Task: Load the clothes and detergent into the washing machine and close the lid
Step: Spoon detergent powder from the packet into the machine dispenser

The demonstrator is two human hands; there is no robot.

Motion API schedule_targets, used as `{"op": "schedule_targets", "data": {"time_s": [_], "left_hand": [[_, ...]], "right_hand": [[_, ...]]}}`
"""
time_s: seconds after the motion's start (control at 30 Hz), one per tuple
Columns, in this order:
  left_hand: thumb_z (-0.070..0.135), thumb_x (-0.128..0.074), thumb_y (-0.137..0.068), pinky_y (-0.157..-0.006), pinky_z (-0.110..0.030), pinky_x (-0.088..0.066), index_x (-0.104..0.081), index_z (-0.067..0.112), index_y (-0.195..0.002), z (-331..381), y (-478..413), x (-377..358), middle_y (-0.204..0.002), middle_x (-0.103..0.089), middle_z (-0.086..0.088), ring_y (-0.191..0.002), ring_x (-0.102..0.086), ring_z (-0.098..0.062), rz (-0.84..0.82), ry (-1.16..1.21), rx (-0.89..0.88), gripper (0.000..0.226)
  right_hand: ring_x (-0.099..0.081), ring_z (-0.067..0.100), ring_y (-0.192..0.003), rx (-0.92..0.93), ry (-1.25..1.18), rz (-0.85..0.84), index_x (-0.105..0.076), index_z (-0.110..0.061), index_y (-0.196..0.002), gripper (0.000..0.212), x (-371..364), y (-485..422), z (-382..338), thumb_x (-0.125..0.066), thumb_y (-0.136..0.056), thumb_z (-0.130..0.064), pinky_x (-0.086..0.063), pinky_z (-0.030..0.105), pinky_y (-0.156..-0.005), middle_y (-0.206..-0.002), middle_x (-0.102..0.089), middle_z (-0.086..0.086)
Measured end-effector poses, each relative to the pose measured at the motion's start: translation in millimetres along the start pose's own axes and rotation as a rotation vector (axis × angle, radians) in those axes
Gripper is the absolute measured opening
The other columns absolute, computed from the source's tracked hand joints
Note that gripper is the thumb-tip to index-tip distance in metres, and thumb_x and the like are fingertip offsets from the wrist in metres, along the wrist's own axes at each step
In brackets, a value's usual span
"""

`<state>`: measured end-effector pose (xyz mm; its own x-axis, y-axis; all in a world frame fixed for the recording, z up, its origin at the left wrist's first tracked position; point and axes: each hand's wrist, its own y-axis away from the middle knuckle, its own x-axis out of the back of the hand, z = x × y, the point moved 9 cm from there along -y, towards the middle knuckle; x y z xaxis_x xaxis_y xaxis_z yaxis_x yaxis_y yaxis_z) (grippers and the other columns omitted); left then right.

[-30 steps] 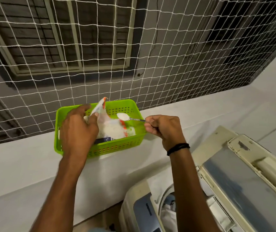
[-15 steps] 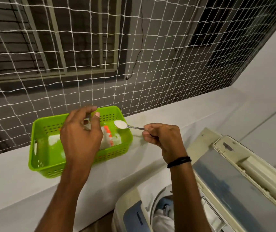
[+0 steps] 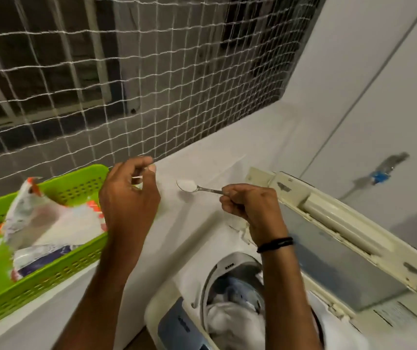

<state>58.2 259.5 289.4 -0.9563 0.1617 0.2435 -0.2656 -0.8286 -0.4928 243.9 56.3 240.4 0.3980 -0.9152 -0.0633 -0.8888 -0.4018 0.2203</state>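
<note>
The right grip [image 3: 249,207] pinches the spoon [image 3: 203,189], keeping its detergent [image 3: 186,184] level above the surface [image 3: 210,160], short of the washing machine [image 3: 169,309] holding clothes [image 3: 230,322]. The left grip [image 3: 129,198] hangs loosely curled, empty.

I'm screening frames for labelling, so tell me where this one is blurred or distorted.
Head view: motion blur smears the detergent bag and green basket at left and the wall tap at right; the spoon in the right hand is fairly sharp; the wide-angle lens bows the netting; light is dim and even.
</note>
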Motion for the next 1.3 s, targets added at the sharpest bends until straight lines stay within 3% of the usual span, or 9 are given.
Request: {"op": "schedule_targets", "data": {"time_s": [0.2, 0.33, 0.57, 0.67, 0.83, 0.93, 1.03, 1.17, 1.3], "left_hand": [[0.023, -0.061, -0.090, -0.082, -0.030, -0.052, -0.071, 0.021, -0.101, 8.0, 31.4, -83.4, -0.099, -0.072, 0.006, -0.084, -0.066, -0.012, -0.235, 0.014, -0.029, 0.015], [0.021, -0.064, -0.089, -0.079, -0.021, -0.048, -0.072, 0.023, -0.100, -10.7, 71.2, -151.2, -0.095, -0.071, 0.010, -0.082, -0.064, -0.006, -0.508, 0.061, 0.119, 0.013], [0.018, -0.066, -0.086, -0.085, -0.035, -0.055, -0.074, 0.020, -0.089, -72.4, 174.1, -254.9, -0.090, -0.074, 0.003, -0.088, -0.068, -0.019, -0.874, 0.100, 0.356, 0.009], [0.020, -0.061, -0.088, -0.083, -0.033, -0.053, -0.074, 0.020, -0.087, -93.0, 217.5, -283.0, -0.092, -0.074, -0.002, -0.091, -0.068, -0.024, -0.974, 0.022, 0.370, 0.013], [0.013, -0.047, -0.092, -0.091, -0.029, -0.044, -0.070, 0.017, -0.107, -112.4, 293.6, -324.2, -0.123, -0.067, -0.011, -0.113, -0.060, -0.030, -1.342, -0.216, 0.209, 0.027], [0.003, -0.046, -0.090, -0.099, -0.029, -0.043, -0.062, 0.009, -0.126, -109.7, 329.2, -334.3, -0.130, -0.062, -0.013, -0.119, -0.057, -0.029, -1.484, -0.210, 0.138, 0.039], [0.003, -0.045, -0.092, -0.109, -0.029, -0.036, -0.044, 0.014, -0.145, -113.3, 354.2, -331.7, -0.145, -0.049, -0.010, -0.133, -0.047, -0.028, -1.599, -0.270, 0.087, 0.054], [0.010, -0.044, -0.097, -0.114, -0.033, -0.029, -0.022, 0.017, -0.154, -128.0, 368.3, -329.4, -0.156, -0.034, -0.010, -0.141, -0.036, -0.029, -1.665, -0.371, 0.071, 0.062], [0.010, -0.045, -0.096, -0.112, -0.034, -0.033, -0.018, 0.019, -0.155, -132.1, 368.9, -328.6, -0.155, -0.036, -0.012, -0.139, -0.040, -0.029, -1.693, -0.372, 0.074, 0.066]], "right_hand": [[-0.066, 0.024, -0.059, -0.061, -0.051, 0.189, -0.071, 0.009, -0.088, 0.021, 81.4, -1.8, 34.0, -0.051, -0.087, 0.014, -0.058, 0.026, -0.059, -0.072, -0.070, 0.021], [-0.064, 0.024, -0.059, -0.110, -0.078, 0.347, -0.070, 0.011, -0.091, 0.023, 145.6, 1.3, 73.4, -0.048, -0.087, 0.016, -0.055, 0.024, -0.054, -0.077, -0.070, 0.023], [-0.063, 0.023, -0.064, -0.268, -0.165, 0.587, -0.069, 0.007, -0.088, 0.022, 241.7, 15.3, 173.4, -0.048, -0.089, 0.015, -0.057, 0.026, -0.064, -0.062, -0.068, 0.011], [-0.058, 0.021, -0.065, -0.324, -0.067, 0.654, -0.072, -0.005, -0.067, 0.030, 272.8, 24.5, 217.3, -0.053, -0.082, 0.013, -0.052, 0.030, -0.064, -0.063, -0.067, 0.006], [-0.061, 0.017, -0.064, -0.429, 0.175, 0.763, -0.071, -0.015, -0.063, 0.030, 294.4, 48.4, 272.5, -0.052, -0.080, 0.001, -0.053, 0.029, -0.064, -0.066, -0.069, -0.002], [-0.065, 0.019, -0.068, -0.368, 0.010, 0.872, -0.077, -0.014, -0.090, 0.027, 286.8, 57.6, 301.6, -0.056, -0.088, 0.003, -0.055, 0.029, -0.071, -0.077, -0.074, 0.007], [-0.068, 0.021, -0.071, -0.311, 0.145, 0.912, -0.075, -0.017, -0.101, 0.027, 279.3, 61.0, 310.3, -0.057, -0.091, 0.001, -0.055, 0.019, -0.067, -0.079, -0.074, 0.006], [-0.064, 0.015, -0.071, -0.254, 0.439, 0.959, -0.076, -0.017, -0.103, 0.031, 270.4, 73.8, 301.1, -0.057, -0.089, 0.003, -0.058, 0.036, -0.076, -0.079, -0.070, -0.001], [-0.051, -0.005, -0.062, -0.131, 0.585, 0.949, -0.075, -0.018, -0.107, 0.041, 255.3, 77.4, 277.4, -0.056, -0.084, 0.011, -0.038, 0.001, -0.061, -0.076, -0.062, -0.009]]}}
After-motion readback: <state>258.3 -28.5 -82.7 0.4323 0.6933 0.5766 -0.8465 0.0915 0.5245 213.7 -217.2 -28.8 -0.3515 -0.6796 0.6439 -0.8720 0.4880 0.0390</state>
